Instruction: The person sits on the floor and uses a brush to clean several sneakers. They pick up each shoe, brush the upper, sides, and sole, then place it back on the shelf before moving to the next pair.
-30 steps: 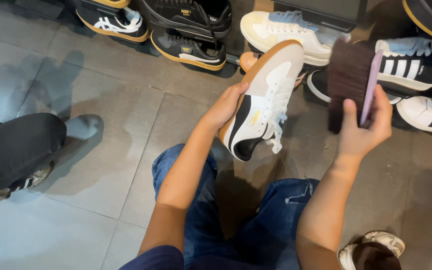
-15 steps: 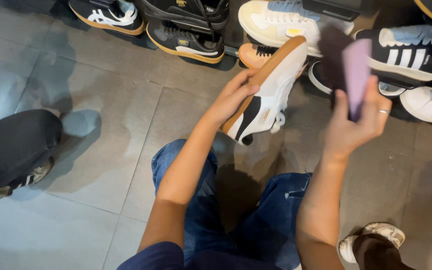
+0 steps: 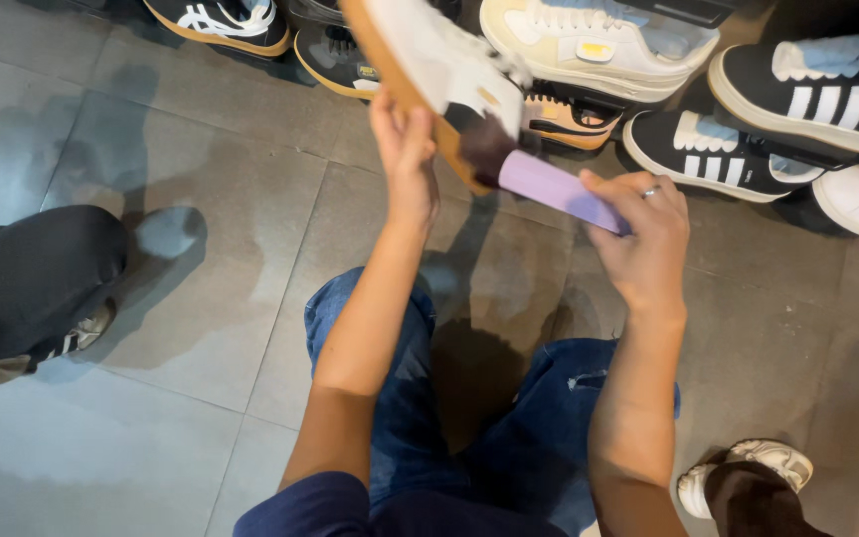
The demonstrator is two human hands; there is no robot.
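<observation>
2 hands work together — the left hand (image 3: pixel 405 149) clasps the gum sole of a white sneaker (image 3: pixel 439 75) raised above its fingers, while the right hand (image 3: pixel 638 234) grips a lilac-handled brush (image 3: pixel 549 189), bristles against the heel. Held only by the sole edge, the sneaker could twist loose under hard brushing.

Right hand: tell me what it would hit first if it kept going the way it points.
The right hand points its purple-handled brush up-left; the bristles already seem to touch the white gum-soled sneaker held by the left hand.
</observation>
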